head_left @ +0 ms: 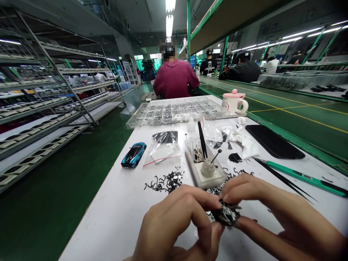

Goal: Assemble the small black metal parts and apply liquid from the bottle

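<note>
Between both hands is a small black part with silvery detail [227, 214], held just above the white table. My left hand [179, 221] pinches its left side with thumb and forefinger. My right hand [266, 206] grips its upper and right edges with fingertips and thumb. What exactly the part is, I cannot make out. Small black curved pieces [165, 181] lie in a loose pile beyond my left hand. Behind the held part stands a pale holder block [209, 179] with a small glass bottle [208, 168] and upright black tweezers [202, 139].
A blue toy car [134, 155] and a clear zip bag [163, 146] lie at left. At right are a black tray-like pad [274, 141], a green-handled knife [304, 175] and dark tweezers [285, 181]. Farther back stand a compartment box [176, 112], a lidded mug [233, 101] and a seated person [176, 78].
</note>
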Available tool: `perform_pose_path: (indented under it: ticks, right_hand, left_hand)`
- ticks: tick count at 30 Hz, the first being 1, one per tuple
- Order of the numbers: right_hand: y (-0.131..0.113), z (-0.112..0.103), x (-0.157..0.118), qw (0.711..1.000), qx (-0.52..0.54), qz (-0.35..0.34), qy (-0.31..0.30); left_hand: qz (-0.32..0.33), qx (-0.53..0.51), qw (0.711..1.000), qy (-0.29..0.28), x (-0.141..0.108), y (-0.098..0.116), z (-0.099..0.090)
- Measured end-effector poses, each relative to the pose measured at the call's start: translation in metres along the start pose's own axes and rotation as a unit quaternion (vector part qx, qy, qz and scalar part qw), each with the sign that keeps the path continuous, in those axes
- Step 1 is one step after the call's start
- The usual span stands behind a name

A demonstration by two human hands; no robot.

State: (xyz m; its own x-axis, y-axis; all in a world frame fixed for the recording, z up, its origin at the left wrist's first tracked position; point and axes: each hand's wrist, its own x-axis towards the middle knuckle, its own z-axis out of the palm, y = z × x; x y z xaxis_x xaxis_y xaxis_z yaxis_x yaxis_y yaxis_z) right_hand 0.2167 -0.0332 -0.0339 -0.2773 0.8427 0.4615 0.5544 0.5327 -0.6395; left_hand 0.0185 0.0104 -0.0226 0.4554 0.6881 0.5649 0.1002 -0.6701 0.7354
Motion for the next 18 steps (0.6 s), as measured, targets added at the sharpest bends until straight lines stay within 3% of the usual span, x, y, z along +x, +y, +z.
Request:
perform_pose_path:
  ticks: [3, 5, 8, 11, 16, 18]
  right_hand:
    - [0.0, -0.002, -0.002, 0.998, -0.013, -0.055, -0.001]
    - [0.001, -0.004, -0.004, 0.995, -0.051, -0.09, 0.005]
    - [0.004, -0.005, -0.007, 0.977, -0.148, -0.152, 0.001]
    - [0.007, -0.004, -0.007, 0.956, -0.201, -0.214, -0.008]
    - [0.013, 0.002, -0.002, 0.974, -0.138, -0.177, -0.013]
    - [0.02, 0.001, 0.003, 0.983, -0.108, -0.142, 0.044]
  left_hand:
    - [-0.021, -0.045, 0.999, 0.003, -0.003, -0.003, 0.001]
    - [-0.089, -0.106, 0.99, -0.025, -0.003, -0.004, 0.0]
    - [-0.223, -0.218, 0.946, -0.089, -0.001, -0.003, 0.0]
    - [-0.289, -0.238, 0.923, -0.09, 0.001, 0.0, -0.001]
    - [-0.29, -0.194, 0.935, -0.065, 0.003, 0.001, -0.001]
    - [-0.281, -0.179, 0.94, -0.07, 0.004, 0.002, -0.001]
